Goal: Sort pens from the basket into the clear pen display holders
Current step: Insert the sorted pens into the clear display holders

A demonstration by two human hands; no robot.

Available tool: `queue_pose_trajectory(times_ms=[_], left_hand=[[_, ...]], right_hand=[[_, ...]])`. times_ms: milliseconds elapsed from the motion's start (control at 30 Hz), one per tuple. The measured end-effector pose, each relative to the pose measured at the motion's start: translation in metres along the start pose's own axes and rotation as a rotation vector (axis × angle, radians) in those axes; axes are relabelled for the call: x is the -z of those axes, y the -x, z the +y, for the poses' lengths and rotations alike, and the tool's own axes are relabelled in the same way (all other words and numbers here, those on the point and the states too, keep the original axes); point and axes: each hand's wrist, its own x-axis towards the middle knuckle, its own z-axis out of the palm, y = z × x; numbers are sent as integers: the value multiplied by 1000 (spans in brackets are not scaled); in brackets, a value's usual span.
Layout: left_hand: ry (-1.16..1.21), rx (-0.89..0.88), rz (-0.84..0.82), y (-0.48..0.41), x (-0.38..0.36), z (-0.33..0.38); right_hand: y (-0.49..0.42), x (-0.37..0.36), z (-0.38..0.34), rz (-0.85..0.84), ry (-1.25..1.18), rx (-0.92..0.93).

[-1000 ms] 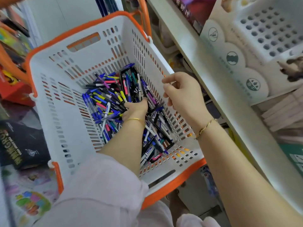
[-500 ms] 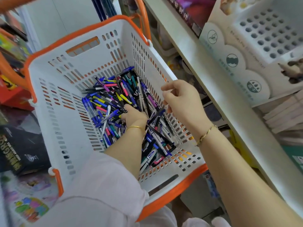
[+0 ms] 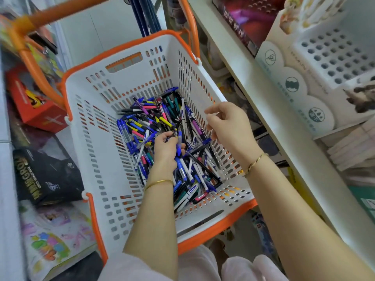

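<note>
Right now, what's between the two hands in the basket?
Only loose pens from the pile, lying in the basket between the left hand and the right hand; the head view shows it.

A red box [image 3: 34,102] lies at the far left, with a black box [image 3: 46,175] with yellow lettering nearer and a brightly printed box [image 3: 52,236] nearest. At right, a white shelf [image 3: 263,102] carries a dark purple-printed box [image 3: 243,19] and stacked pale books [image 3: 353,151].
</note>
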Motion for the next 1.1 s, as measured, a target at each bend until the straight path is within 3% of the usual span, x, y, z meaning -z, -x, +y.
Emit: queue_pose_trajectory(times_ms=[200, 400, 533, 633, 833, 967, 1100], left_hand=[[123, -47, -82, 37, 10, 15], [178, -276, -217, 82, -2, 53], [194, -451, -395, 120, -26, 92], [161, -578, -550, 149, -58, 116], [43, -667, -839, 205, -143, 126], [9, -647, -1013, 250, -196, 114], [-25, -639, -1111, 288, -232, 98]], right_hand=[[2, 1, -6, -11, 5, 1], [7, 14, -25, 28, -58, 38], [14, 45, -45, 119, -146, 114], [25, 84, -55, 291, -209, 261], [59, 179, -63, 572, 196, 715], [82, 243, -55, 644, 484, 666], [108, 287, -44, 708, 571, 624]])
